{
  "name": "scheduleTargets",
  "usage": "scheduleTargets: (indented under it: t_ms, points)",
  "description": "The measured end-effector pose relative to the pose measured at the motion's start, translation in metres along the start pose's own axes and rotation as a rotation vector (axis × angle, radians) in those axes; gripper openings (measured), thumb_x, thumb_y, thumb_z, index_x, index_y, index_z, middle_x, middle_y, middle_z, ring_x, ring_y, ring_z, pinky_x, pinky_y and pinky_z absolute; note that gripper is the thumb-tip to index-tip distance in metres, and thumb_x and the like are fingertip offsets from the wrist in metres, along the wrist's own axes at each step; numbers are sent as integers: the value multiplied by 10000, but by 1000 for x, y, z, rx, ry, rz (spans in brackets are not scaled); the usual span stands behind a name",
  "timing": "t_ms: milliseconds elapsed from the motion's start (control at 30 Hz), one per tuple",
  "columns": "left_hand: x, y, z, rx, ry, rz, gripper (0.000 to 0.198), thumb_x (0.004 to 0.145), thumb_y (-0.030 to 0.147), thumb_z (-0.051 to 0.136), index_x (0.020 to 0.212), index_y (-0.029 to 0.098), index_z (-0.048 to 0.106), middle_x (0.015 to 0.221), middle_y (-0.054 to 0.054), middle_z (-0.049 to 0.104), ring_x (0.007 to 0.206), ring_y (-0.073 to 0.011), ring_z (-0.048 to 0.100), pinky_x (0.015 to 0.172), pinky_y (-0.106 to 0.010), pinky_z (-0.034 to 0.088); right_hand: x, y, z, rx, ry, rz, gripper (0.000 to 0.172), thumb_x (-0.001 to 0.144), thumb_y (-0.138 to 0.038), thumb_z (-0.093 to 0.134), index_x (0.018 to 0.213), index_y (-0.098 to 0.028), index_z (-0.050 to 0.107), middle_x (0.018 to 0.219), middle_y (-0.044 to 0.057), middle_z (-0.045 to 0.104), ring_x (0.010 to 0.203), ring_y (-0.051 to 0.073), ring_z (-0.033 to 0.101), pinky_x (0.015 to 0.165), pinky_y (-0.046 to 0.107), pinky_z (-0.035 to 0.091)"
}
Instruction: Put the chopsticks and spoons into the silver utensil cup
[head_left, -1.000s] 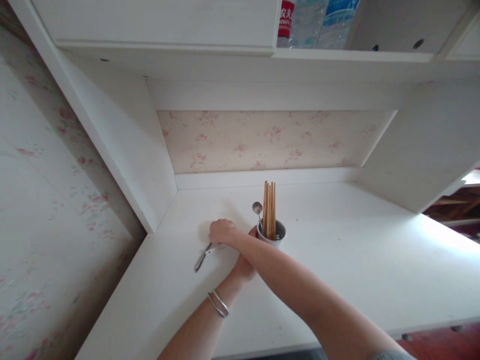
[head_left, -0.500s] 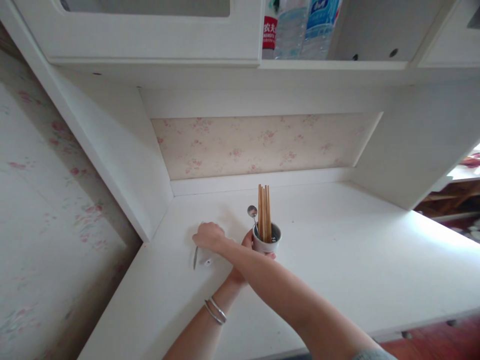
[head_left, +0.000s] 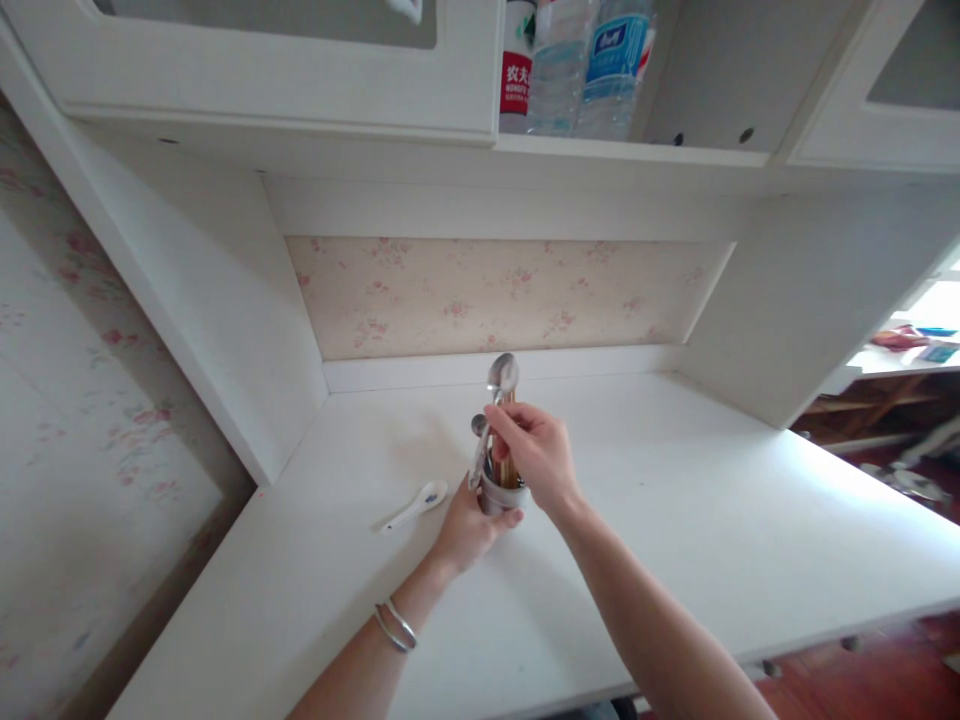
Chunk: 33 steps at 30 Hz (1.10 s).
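Pinching 1 metal spoon [head_left: 505, 372] w/ R hand [head_left: 541, 452] fingers; L hand [head_left: 466, 532] fingers clamping 1 cup [head_left: 501, 499]; 1 white spoon [head_left: 418, 504] nearby.

Silver spoon [head_left: 504, 372] tilted, bowl-up; chopsticks [head_left: 506, 472] in pale cup [head_left: 502, 497].

Count: 2 hands [head_left: 541, 458], 1 cup [head_left: 501, 503], 2 metal spoons [head_left: 505, 371], 1 white spoon [head_left: 421, 502], 3 bottles [head_left: 559, 90] up front. Chopsticks [head_left: 507, 466]: several, mostly hidden, can't count.
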<state>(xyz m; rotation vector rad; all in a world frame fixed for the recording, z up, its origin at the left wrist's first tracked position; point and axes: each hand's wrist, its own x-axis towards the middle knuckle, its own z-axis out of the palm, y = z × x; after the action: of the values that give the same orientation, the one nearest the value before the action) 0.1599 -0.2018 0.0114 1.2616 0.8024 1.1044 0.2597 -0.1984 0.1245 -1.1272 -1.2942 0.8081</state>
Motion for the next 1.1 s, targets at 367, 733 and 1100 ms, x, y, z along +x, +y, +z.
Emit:
scheduleTargets:
  t_ms: [367,733,1100]
  points:
    - [3,-6,4,-14,33,25,710,592,180,799,1219,171,465,1210,-127,592,1059,-242,595,942,-400,442,0,94,-45,-122,166,40,357,738,-533,617,752,-182,678,706,55,670,667,188,592,625,296,449]
    - [3,-12,4,75,55,65,703,582,205,797,1219,197,501,1196,-119,601,1102,-273,569,977,-421,421,-11,108,-45,92,75,177,353,708,-514,674,831,-184,647,781,44,665,744,194,602,679,302,447]
    - [-4,41,-63,807,172,37,341,833,450,500,1011,187,624,930,-51,680,792,-167,630,749,-283,476,-15,110,-48,54,11,159,390,757,-539,613,893,-176,657,843,69,689,809,221,613,732,331,458]
